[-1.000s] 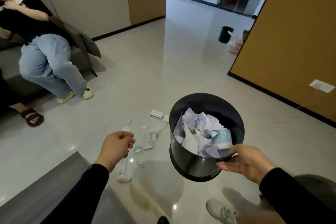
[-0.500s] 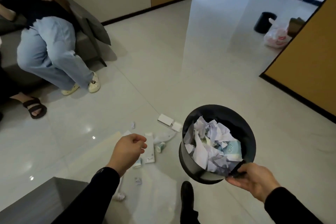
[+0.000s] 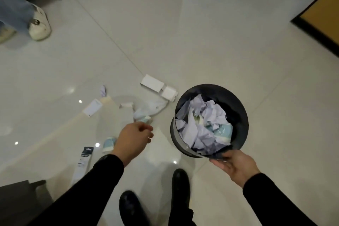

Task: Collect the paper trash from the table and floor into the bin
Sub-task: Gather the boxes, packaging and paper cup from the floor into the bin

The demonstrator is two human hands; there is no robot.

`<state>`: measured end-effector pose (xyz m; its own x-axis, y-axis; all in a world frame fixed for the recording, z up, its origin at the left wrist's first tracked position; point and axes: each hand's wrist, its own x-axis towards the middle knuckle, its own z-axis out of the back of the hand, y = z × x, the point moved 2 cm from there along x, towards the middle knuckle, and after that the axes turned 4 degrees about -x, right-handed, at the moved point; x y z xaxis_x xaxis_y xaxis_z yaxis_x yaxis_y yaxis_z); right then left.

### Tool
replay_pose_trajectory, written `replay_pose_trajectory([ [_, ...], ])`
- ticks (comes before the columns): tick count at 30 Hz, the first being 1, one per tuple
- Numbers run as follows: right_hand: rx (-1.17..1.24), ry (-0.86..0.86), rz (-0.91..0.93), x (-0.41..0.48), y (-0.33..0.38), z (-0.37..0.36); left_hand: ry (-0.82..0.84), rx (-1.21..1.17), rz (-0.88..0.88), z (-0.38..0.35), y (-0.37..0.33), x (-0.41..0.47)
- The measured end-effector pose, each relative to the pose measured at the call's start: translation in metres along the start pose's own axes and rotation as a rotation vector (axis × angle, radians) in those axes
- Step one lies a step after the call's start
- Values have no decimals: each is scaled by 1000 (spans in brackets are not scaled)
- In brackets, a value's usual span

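Note:
My right hand (image 3: 233,166) grips the near rim of a black round bin (image 3: 236,108), held above the floor and filled with crumpled white paper (image 3: 203,121). My left hand (image 3: 134,139) hovers over the floor with fingers loosely curled and nothing in it. Paper trash lies on the tiles around it: a flat white box (image 3: 151,84), a white card (image 3: 92,109), a crumpled scrap (image 3: 103,91), a white plastic wrapper (image 3: 152,108), a pale blue packet (image 3: 109,144) and a long label strip (image 3: 83,163).
My two black shoes (image 3: 180,187) stand on the glossy tile floor (image 3: 183,42) below the bin. A seated person's jeans leg and white sneaker (image 3: 39,24) are at the upper left. A dark table corner (image 3: 20,189) sits at the lower left, a wood panel (image 3: 322,11) upper right.
The view has tilted downward and closer to the floor trash. My left hand has moved nearer the litter; the bin stays in my right hand.

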<state>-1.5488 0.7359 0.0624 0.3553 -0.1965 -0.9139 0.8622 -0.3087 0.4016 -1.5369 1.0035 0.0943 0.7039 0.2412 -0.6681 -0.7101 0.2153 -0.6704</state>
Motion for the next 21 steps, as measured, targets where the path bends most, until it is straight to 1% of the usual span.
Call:
replay_pose_trajectory([
  [2,-15,6,-16,30,-13,0,2,-8,31,-10,24,21],
  [5,5,-35,-55,68,-33,2,13,-22,71,-23,54,43],
  [9,-30,-63,-64,102,-52,3,38,-41,102,-36,80,61],
  [16,-22,-61,-59,125,-60,1,56,-58,159,-45,104,83],
  [19,-67,-38,-58,130,-63,-6,63,-75,196,-43,110,86],
  [21,-108,-54,-42,131,-65,-10,63,-94,219,-37,113,82],
])
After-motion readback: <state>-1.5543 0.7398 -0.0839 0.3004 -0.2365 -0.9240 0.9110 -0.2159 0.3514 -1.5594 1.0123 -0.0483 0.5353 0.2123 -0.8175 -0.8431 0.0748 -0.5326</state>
